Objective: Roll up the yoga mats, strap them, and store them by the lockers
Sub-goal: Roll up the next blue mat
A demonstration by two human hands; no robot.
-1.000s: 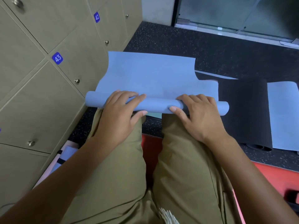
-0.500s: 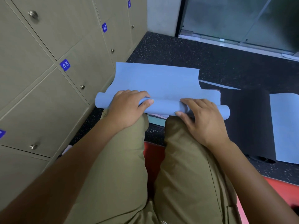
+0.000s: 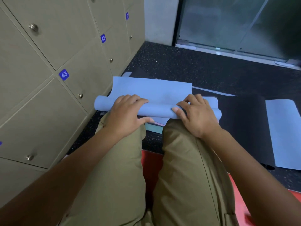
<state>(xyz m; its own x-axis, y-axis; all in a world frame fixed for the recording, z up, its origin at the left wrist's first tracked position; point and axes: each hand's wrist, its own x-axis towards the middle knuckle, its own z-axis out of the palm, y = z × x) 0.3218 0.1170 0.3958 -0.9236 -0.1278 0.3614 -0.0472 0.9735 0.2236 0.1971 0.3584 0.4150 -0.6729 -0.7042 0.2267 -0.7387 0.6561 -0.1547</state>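
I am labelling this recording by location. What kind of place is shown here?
Probably a gym or fitness studio, near its locker area: numbered lockers, a speckled rubber floor, and yoga mats laid out, including the blue mat being rolled.

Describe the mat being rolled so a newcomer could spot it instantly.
Start at the wall of tan lockers on the left; on the dark floor by their base lies a light blue yoga mat. Its near end is a roll gripped by the left hand and right hand, unlike the flat black mat beside it.
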